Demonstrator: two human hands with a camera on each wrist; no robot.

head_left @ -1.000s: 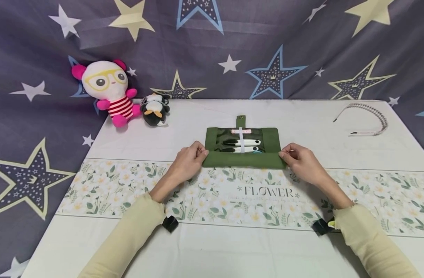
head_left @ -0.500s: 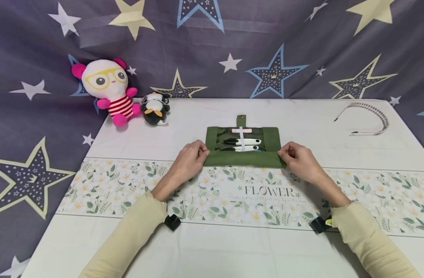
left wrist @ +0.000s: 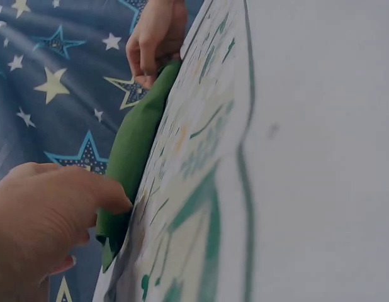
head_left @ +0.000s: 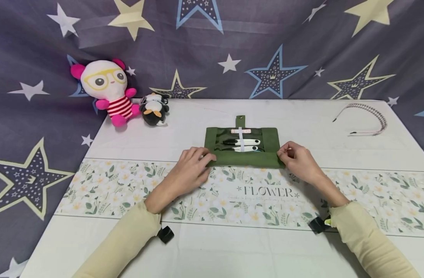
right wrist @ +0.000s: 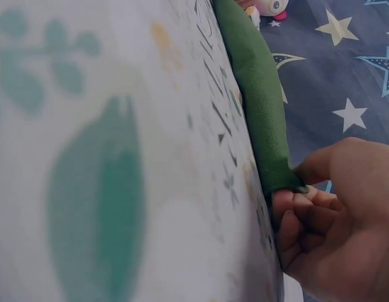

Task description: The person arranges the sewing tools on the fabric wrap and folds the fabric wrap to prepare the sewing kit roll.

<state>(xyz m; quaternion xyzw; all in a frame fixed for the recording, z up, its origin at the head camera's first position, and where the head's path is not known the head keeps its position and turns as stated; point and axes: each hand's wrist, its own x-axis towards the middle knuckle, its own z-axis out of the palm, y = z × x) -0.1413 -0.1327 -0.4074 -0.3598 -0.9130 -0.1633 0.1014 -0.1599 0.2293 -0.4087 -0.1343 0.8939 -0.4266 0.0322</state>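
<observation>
Left hand has given up its corner pinch; fingers lie loose over the left end of the green case, likely steadying it less firmly. Right hand pinches the right corner. Case sits mid-table, near edge folded up, white strap across tools. Floral band crosses white tabletop. Beyond: headband, penguin plush, pink-eared plush, starry curtain.

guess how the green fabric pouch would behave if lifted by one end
The green pouch would likely sag, as its cloth bends into a soft roll along the near edge. The white-and-black tools would probably stay put, since a white strap crosses them.
</observation>
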